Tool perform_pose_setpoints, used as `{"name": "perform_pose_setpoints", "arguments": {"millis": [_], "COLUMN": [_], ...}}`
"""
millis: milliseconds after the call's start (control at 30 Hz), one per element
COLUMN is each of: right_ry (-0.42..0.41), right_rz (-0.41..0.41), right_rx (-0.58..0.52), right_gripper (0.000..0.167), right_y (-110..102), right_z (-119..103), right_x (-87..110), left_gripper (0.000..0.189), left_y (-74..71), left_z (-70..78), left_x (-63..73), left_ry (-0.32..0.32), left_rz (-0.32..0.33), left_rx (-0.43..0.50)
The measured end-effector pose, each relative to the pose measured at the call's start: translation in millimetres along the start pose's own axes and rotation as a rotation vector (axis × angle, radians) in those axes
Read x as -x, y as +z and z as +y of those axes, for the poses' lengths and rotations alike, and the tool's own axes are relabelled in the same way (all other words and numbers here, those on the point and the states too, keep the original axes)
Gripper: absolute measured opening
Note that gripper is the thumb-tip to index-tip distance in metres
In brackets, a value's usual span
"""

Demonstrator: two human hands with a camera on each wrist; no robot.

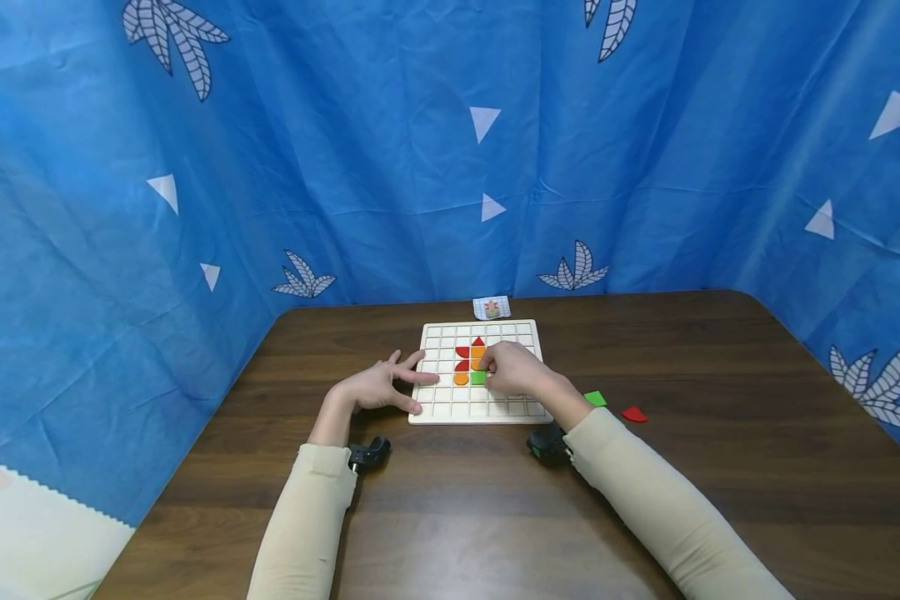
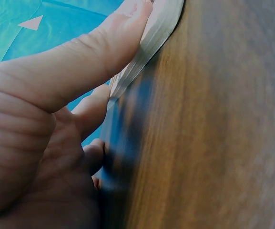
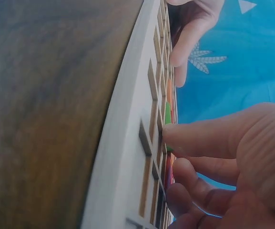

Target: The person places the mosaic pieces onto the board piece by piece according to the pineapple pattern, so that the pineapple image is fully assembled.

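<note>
- Fingers of the L hand (image 1: 378,386) are spread wide & mostly straight, gripping nothing; L wrist view has the thumb touching the edge of the board (image 1: 441,410) at its 8 o'clock corner. Index reaches onto the grid, approx 9 o'clock.
- Fingers of the R hand (image 1: 513,368) are bent in, thumb & index close tog. over the board, just on the 3 o'clock side of its middle. Green shows at the thumb tip in R wrist view; can't tell if it's pinched or already sitting in the grid.
- Board lies flat on the bench (image 1: 450,508), pale, gridded, w/ coloured pcs around its middle.
- Red triangle (image 1: 478,341) tops the centre column, 12 o'clock; orange pcs (image 1: 477,352) below it, then green square (image 1: 478,378) at 6 o'clock.
- Red pcs (image 1: 462,352) sit just beside the orange, 9–10 o'clock; orange disc (image 1: 461,378) is under them, beside the green square.
- Loose green pc (image 1: 595,398) & red pc (image 1: 634,414) lie on the bench btwn 3 & 4 o'clock of the board, red farther out.
- Small picture card (image 1: 492,308) is just past the board, 12 o'clock.
- Blue curtain (image 1: 420,133) hangs behind.
</note>
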State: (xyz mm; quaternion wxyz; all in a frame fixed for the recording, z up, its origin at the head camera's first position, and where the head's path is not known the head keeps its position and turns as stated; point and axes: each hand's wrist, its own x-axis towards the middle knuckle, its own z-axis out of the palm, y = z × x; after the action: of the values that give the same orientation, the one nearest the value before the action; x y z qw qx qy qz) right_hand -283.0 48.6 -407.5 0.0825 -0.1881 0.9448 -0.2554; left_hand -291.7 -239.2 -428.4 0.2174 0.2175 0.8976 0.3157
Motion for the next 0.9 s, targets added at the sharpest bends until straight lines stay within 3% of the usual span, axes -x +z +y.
{"name": "perform_pose_setpoints", "arguments": {"millis": [433,600,900], "right_ry": [-0.045,-0.025,-0.081], "right_rz": [0.013,0.026,-0.024], "right_rx": [-0.071,-0.112,-0.07], "right_gripper": [0.018,0.01,0.008], "right_y": [-10,-14,-5], "right_z": [11,15,21], "right_x": [5.2,8.9,6.4], "left_gripper": [0.063,0.063,0.062], "left_y": [0.1,0.0,0.4], "left_z": [-0.1,-0.7,-0.2], "left_x": [-0.2,-1.5,-1.5], "left_ry": [-0.003,0.001,-0.006], "left_rz": [-0.001,-0.003,0.001], "left_rx": [-0.007,-0.003,0.002]}}
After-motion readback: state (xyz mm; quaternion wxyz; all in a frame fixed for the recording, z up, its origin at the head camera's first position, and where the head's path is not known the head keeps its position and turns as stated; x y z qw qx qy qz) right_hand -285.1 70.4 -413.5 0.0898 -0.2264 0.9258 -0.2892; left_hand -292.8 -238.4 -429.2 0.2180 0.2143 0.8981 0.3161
